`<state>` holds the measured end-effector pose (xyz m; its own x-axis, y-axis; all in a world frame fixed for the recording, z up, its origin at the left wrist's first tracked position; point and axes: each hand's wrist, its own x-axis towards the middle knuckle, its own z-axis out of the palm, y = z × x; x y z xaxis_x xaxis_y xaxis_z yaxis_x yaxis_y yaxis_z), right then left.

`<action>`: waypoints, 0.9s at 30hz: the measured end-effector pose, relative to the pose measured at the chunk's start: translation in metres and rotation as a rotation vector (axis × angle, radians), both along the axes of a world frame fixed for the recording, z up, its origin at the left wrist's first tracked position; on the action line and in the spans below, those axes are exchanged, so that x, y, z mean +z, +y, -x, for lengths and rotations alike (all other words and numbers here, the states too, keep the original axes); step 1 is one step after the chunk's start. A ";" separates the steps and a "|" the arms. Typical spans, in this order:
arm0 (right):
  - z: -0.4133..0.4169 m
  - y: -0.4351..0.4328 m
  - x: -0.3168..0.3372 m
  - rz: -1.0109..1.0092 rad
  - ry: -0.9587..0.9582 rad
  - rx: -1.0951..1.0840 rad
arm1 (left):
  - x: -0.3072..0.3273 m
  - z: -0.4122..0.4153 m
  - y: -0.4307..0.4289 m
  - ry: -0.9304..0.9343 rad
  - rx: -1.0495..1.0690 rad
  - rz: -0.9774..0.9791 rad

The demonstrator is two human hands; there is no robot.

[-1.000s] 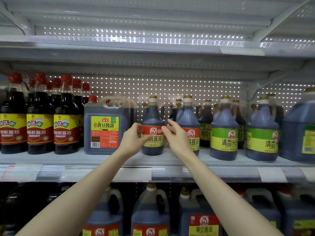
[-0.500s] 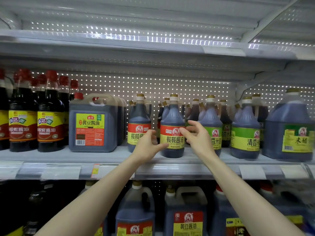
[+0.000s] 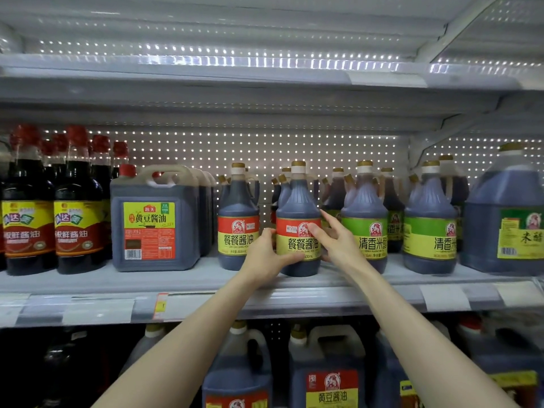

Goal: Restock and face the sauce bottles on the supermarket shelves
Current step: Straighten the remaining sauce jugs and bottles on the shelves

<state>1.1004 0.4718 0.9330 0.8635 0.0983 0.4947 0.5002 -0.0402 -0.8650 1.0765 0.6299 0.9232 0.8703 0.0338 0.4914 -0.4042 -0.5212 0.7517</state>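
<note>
Midway, seemingly: left hand [image 3: 265,254] and right hand [image 3: 338,242] hold red-label bottle [image 3: 297,207], fingers [image 3: 331,220] wrapped round it, label frontward. Neighbouring bottle [image 3: 238,207] faced; green-label bottles [image 3: 364,207] look slightly turned, probably next.

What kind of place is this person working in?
Very likely a supermarket aisle: a metal shelf with price-tag strips along its edge, rows of identical sauce bottles facing outward, and big jugs below. The left hand and right hand grip one red-labelled bottle.
</note>
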 end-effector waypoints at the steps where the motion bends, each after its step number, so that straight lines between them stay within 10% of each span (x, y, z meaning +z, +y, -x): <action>1: 0.000 0.000 0.000 -0.002 0.006 -0.001 | 0.000 -0.001 0.000 -0.003 0.001 0.005; 27: 0.002 0.000 0.002 0.054 -0.011 -0.003 | 0.004 -0.006 -0.004 0.066 0.022 -0.013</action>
